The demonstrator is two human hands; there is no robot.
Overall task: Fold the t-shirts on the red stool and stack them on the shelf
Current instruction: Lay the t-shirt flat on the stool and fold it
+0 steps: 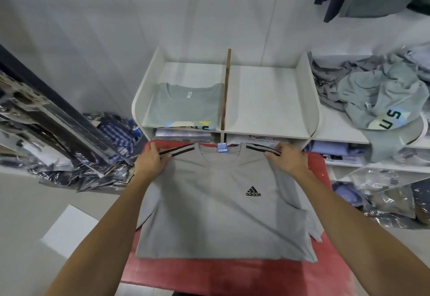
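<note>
Left hand [151, 159] and right hand [287, 158] each pinch a striped shoulder of the grey t-shirt [221, 214], fingers curled over the black bands, at the far edge of the red stool [325, 272]. Sleeves look already folded in. We'd keep both pinches level and tension even, then bring the shoulders toward the near hem so edges line up. Shirt body lies flat from the grip toward the stool's near edge. The shelf [267, 100] sits just beyond; its left compartment holds a folded t-shirt [186, 105].
</note>
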